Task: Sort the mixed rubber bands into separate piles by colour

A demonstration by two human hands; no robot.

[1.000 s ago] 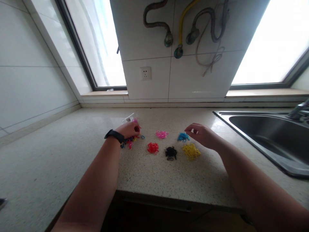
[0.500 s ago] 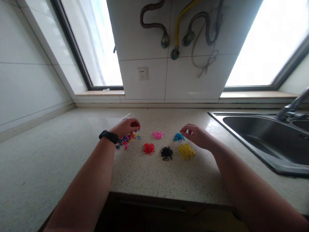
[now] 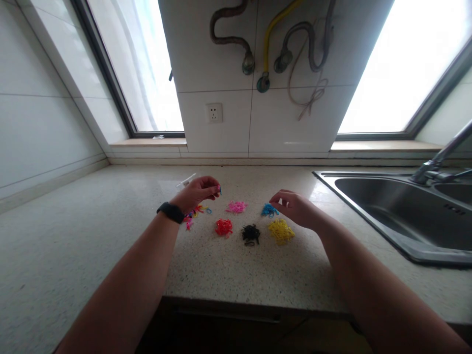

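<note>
Shifted toward the pink pile [image 3: 236,207], the left hand [image 3: 199,191] pinches a small blue piece [image 3: 220,190], while the right hand [image 3: 291,204] bends its fingers at the blue pile [image 3: 269,211], its grip impossible to tell, counter [image 3: 228,273] stretching to its front edge and the sink [image 3: 398,211] well apart rightward.

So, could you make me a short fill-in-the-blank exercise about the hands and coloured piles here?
1. The dark wristband is worn on the ____ wrist.
2. Between the red pile of small pieces and the yellow pile of small pieces lies a ____ pile.
3. The fingers of the bare right hand are at the ____ pile.

Missing words: left; black; blue.
</note>
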